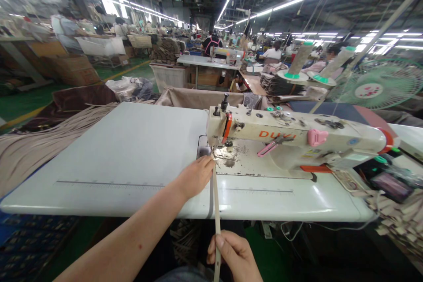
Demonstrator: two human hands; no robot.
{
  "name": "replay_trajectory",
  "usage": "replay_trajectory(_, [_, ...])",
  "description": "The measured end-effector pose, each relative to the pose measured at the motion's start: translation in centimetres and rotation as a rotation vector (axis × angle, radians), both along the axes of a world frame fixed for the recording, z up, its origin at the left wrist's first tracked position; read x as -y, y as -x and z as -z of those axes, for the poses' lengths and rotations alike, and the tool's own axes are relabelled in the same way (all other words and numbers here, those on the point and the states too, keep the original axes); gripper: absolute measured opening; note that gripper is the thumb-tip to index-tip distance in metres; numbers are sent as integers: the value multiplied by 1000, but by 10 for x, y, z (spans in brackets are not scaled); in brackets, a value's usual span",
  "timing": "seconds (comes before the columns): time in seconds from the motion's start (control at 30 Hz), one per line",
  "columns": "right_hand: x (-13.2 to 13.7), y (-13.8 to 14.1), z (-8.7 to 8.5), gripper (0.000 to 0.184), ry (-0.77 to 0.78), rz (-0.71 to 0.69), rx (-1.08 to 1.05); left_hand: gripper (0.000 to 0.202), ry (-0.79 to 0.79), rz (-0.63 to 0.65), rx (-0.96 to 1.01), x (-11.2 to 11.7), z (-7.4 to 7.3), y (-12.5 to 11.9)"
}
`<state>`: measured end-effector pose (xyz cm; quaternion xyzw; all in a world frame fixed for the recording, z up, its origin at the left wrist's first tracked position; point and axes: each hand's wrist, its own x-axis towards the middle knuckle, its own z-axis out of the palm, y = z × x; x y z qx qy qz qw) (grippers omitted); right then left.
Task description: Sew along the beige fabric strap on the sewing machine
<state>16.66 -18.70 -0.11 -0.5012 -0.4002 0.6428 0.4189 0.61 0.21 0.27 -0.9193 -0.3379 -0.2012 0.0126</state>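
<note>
A narrow beige strap (216,205) runs from the needle area of a cream sewing machine (294,139) down over the front edge of the white table (125,150). My left hand (196,176) rests on the table just left of the presser foot, fingers closed against the strap's upper end. My right hand (233,255) is below the table edge, pinching the strap's lower part between thumb and fingers. The strap hangs on past that hand and out of view.
A heap of beige straps (36,141) lies off the table's left side, and more cut pieces (401,218) at the right. Thread cones (302,59) and a green fan (380,83) stand behind the machine. Other workers sit at stations far back.
</note>
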Motion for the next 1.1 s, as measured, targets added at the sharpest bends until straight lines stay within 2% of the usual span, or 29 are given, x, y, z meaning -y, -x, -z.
replay_trajectory(0.2, [1,-1,6,45,-5,-7,-58,22,30,-42,57,-1,4,0])
replay_trajectory(0.33, [-1,-4,1,41,-108,-52,-25,18,-15,-12,-9,0,6,0])
replay_trajectory(0.5, [-7,-5,-4,37,-226,-26,99,15,-18,18,-53,2,1,1])
replay_trajectory(0.83, [-9,0,3,35,-134,84,173,14,-20,3,-35,2,2,0])
replay_trajectory(0.93, [-12,2,0,35,-173,94,275,15,-27,10,-38,2,1,0])
replay_trajectory(1.1, [-25,6,-23,24,-325,85,608,18,-9,21,-25,1,0,1])
